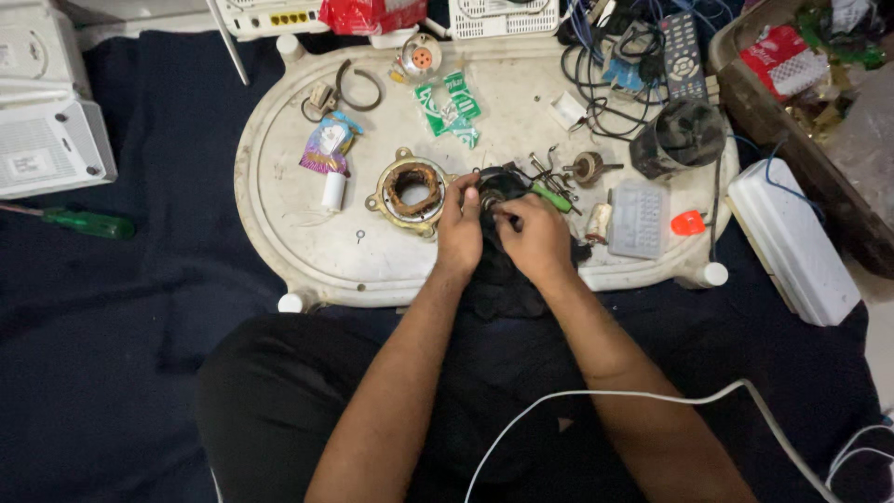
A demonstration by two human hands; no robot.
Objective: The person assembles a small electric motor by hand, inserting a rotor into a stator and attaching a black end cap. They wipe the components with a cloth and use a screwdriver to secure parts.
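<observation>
Far left of the frame, a green-handled screwdriver (82, 222) lies on dark blue cloth, below two white plastic boxes (42, 121). Moving right, a scuffed cream oval tray (279, 186) takes over the middle. On it sits a crinkled purple foil wrapper (326, 144), then a small white cylinder (333, 190), then a round metal stator ring (411, 191) with rusty copper windings and a hollow centre.

Just beside that ring, the left hand (460, 228) grips the edge of a small dark round part (498, 186) at centre frame, thumb and fingers closed on it. The right hand (535, 237) meets it from the other side, fingertips pinched onto the same part; what lies between them is hidden. A black cloth (503, 279) hangs below both hands.

Further right: a green-handled tool (551, 197), loose metal bits, a pale grey ribbed block (638, 219), a dark cylindrical motor (680, 138), an orange plastic piece (688, 223). At right, a smooth white oblong box (792, 240) rests off the tray. A white cable (652, 399) curves across the lower right.
</observation>
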